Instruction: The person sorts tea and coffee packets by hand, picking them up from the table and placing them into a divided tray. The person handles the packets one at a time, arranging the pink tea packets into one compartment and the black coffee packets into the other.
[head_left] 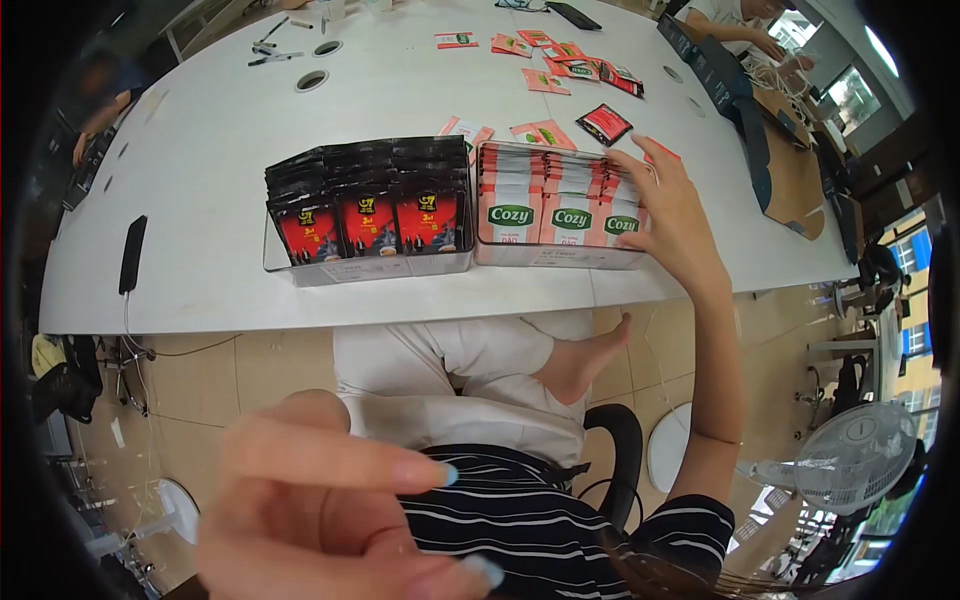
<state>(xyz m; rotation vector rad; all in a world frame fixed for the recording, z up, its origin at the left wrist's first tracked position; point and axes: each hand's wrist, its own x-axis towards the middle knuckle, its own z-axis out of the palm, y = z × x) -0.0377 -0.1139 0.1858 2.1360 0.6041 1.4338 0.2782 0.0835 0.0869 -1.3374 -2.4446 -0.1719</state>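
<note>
My right hand (670, 210) rests at the right end of a clear bin of pink Cozy sachets (572, 218), thumb at the front and fingers over the top, curved round its corner. Beside it on the left stands another clear bin with black and red G7 coffee sachets (370, 222). Large and blurred, my left hand (320, 500) is raised close to the camera above my lap. Its fingers are apart and nothing shows between them. A red and black sachet (604, 124) lies behind the pink bin.
Loose pink sachets (545, 82) lie scattered farther back on the white table (200, 200). Pens (272, 55) are at the back left, a phone (133, 255) at the left. Black boxes (705, 75) stand at the right, near a person (735, 25) handling cables.
</note>
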